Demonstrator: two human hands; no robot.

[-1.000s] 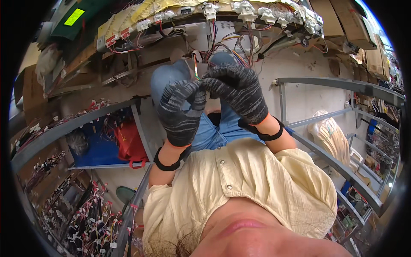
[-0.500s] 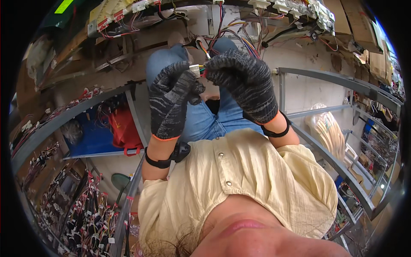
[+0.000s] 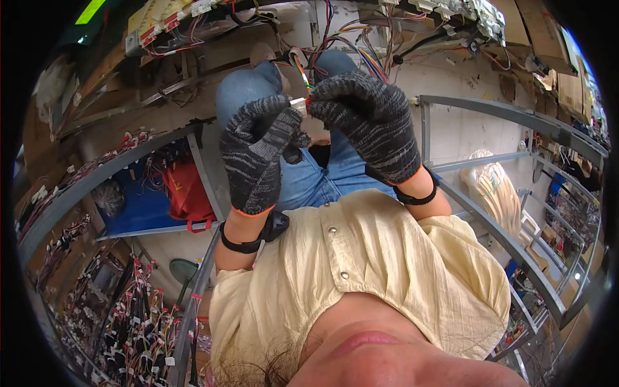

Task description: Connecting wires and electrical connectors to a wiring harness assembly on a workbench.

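Observation:
Between my two gloved hands sits a small white plug connector (image 3: 298, 106). My left hand (image 3: 258, 145), in a dark grey knit glove, pinches it with thumb and fingertips. In a matching glove, my right hand (image 3: 367, 122) closes on the wires just right of the connector; something red shows at those fingertips. Coloured wires (image 3: 301, 69), white, yellow, orange and green among them, run up from there toward the board ahead. My right fingers partly cover where wires and connector meet.
Ahead runs a long board edge with white connectors (image 3: 445, 8) and hanging wire bundles (image 3: 367, 58). Grey metal frames (image 3: 509, 116) stand on both sides. At left are a red bag (image 3: 187, 193) on a blue shelf and many hanging harnesses (image 3: 138, 322). A plastic-wrapped bundle (image 3: 493, 193) stands right.
My hands stay together on the connector, with a slight shift of the fingers. The connector has tilted a little, and the wires to its right are now more covered.

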